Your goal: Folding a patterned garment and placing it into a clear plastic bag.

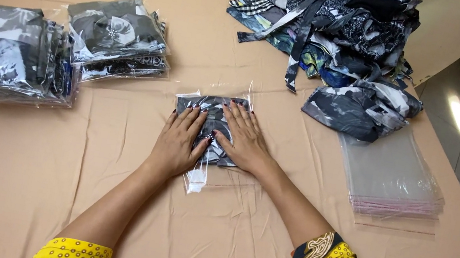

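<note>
Currently, item by item, as I see it from my remote seat.

Left hand point(177, 142): flat, fingers spread, palm down on the bagged cloth point(210, 125); it grips nothing.

Right hand point(244, 139): likewise flat and open, pressing the same bag from the other side, its thumb close to the left hand's.

Bagged cloth: a folded grey-and-black patterned piece inside a clear plastic bag, lying at the middle of the table point(12, 185), the bag's open flap pointing toward the near edge.

Finished packs point(116, 40): two stacks of sealed bags near the left edge, the larger one point(0, 54) right at that edge, the other just beside it toward the far side.

Loose cloth pile point(331, 21): unbagged patterned pieces heaped at the far right corner, one folded bundle point(363, 108) spilling toward the right edge.

Empty bags point(392, 176): a flat stack of clear bags along the right edge, just nearer than that bundle.

Step in hand, by my judgement: pressing the air out and flattening the pack. The next move, I reckon, calls for folding the flap over neatly at the near end while one palm holds the cloth flat, so the seal lies without creases.
</note>
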